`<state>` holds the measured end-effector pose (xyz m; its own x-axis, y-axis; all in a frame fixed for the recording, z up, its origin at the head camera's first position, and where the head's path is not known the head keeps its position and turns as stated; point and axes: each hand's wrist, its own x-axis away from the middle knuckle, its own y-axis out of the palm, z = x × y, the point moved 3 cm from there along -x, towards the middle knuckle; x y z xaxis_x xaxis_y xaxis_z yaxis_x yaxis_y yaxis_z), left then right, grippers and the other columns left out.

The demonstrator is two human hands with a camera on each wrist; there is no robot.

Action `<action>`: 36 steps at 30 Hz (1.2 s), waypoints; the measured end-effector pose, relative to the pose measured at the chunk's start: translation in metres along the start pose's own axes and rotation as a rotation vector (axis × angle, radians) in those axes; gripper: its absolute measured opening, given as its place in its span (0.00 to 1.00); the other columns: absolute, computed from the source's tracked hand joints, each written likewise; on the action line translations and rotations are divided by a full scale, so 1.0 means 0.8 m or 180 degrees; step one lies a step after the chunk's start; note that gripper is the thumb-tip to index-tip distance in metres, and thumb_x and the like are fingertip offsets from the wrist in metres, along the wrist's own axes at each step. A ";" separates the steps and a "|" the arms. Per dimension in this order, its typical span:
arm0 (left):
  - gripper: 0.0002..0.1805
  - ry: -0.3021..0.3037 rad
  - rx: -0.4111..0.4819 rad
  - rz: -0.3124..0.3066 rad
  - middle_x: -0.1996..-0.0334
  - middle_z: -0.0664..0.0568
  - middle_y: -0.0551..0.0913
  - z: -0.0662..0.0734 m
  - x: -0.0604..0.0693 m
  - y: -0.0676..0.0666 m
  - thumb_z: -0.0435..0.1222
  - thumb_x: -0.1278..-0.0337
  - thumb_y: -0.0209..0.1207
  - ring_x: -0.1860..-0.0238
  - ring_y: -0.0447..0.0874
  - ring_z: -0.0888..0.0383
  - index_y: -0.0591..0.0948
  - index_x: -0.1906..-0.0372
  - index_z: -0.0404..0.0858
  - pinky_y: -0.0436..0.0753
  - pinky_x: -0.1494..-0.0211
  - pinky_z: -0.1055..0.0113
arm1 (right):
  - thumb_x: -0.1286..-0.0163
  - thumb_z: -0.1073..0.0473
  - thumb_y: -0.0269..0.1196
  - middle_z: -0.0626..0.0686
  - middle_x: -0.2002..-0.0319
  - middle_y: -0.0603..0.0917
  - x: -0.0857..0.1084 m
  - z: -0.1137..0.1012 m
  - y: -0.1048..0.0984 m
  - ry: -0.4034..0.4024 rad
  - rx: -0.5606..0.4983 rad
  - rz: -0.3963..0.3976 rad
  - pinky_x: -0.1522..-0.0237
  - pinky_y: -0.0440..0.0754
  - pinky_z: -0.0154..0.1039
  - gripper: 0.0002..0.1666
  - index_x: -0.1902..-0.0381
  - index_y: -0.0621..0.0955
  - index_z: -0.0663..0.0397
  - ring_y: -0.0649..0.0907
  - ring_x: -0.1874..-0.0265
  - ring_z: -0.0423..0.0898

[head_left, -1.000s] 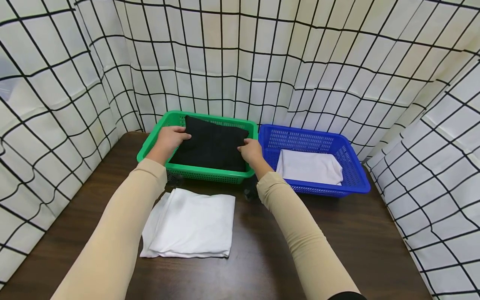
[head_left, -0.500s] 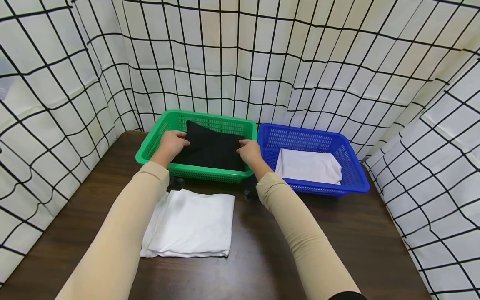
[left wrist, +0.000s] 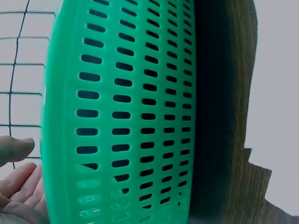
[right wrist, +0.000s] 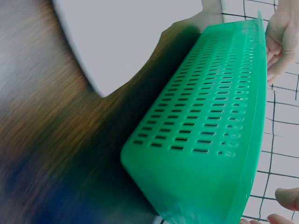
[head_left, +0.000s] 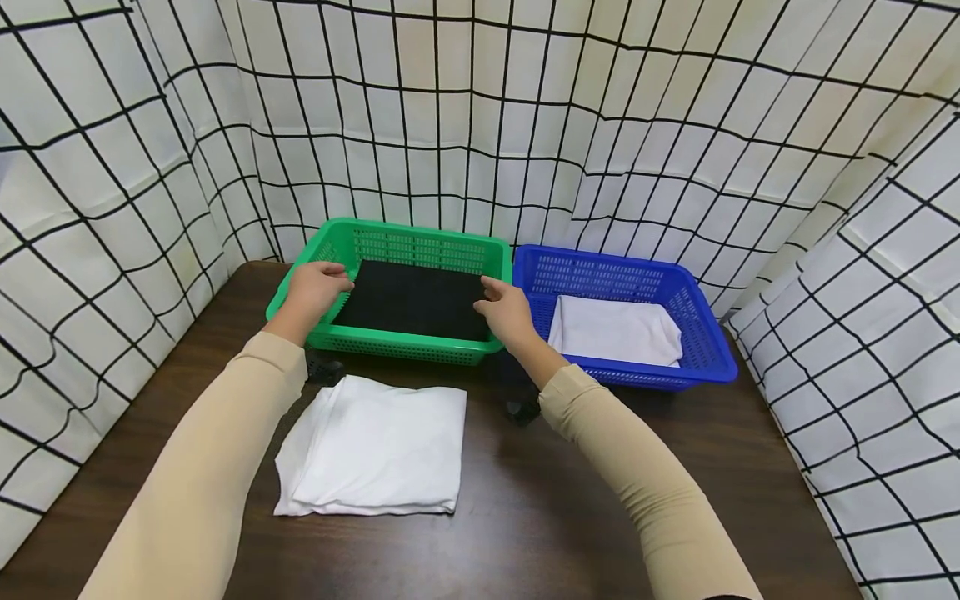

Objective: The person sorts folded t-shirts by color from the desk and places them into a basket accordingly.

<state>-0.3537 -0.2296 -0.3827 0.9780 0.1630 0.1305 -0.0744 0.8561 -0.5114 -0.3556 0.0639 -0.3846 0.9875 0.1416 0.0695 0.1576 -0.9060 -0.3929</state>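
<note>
Flat in the green basket point(head_left: 401, 343) lies a folded black cloth point(head_left: 420, 300). My left hand point(head_left: 311, 292) hovers over the basket's left side, just off the cloth, its fingers relaxed and holding nothing. Over the right side, my right hand point(head_left: 508, 312) stands apart from the cloth with thumb and fingers spread. In the left wrist view, the left thumb point(left wrist: 16, 148) and fingers appear beyond the basket's rim with a gap between them. A folded white cloth point(head_left: 382, 450) lies on the table in front of the basket.
A blue basket point(head_left: 705, 333) stands to the right of the green one, with a folded white cloth point(head_left: 615, 332) inside. Both sit on a dark wooden table point(head_left: 540, 517). White curtains with a black grid pattern point(head_left: 420, 117) surround the back and sides.
Both hands have let go of the black cloth, which has dropped flat into the green basket. The left hand has drawn off leftward, the right hand slightly rightward.
</note>
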 end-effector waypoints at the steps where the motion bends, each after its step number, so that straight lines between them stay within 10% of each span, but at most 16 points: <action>1: 0.30 0.0023 0.0019 -0.0017 0.29 0.32 0.67 0.000 0.002 -0.001 0.35 0.27 0.50 0.28 0.65 0.38 0.62 0.26 0.29 0.70 0.27 0.46 | 0.26 0.64 0.58 0.57 0.29 0.72 0.003 0.000 -0.002 -0.0045 0.0026 0.0003 0.30 0.73 0.48 0.32 0.26 0.68 0.52 0.70 0.27 0.51; 23: 0.41 0.0745 -0.0821 0.0090 0.27 0.34 0.63 0.017 0.087 0.008 0.46 0.33 0.61 0.26 0.60 0.35 0.58 0.23 0.36 0.73 0.33 0.39 | 0.28 0.59 0.62 0.48 0.22 0.60 0.077 0.013 -0.022 -0.0629 0.0231 -0.0137 0.26 0.66 0.46 0.37 0.24 0.64 0.50 0.63 0.23 0.48; 36: 0.43 0.1213 -0.0967 0.0110 0.25 0.36 0.61 0.000 0.147 0.024 0.41 0.38 0.66 0.26 0.61 0.34 0.59 0.24 0.32 0.71 0.32 0.38 | 0.35 0.51 0.69 0.42 0.20 0.52 0.147 0.022 -0.012 -0.0443 0.0335 -0.0393 0.23 0.57 0.61 0.45 0.23 0.63 0.39 0.54 0.20 0.50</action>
<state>-0.2405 -0.1938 -0.3771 0.9820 -0.0508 -0.1821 -0.1033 0.6623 -0.7421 -0.2412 0.0967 -0.3890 0.9509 0.3094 -0.0012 0.2703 -0.8326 -0.4835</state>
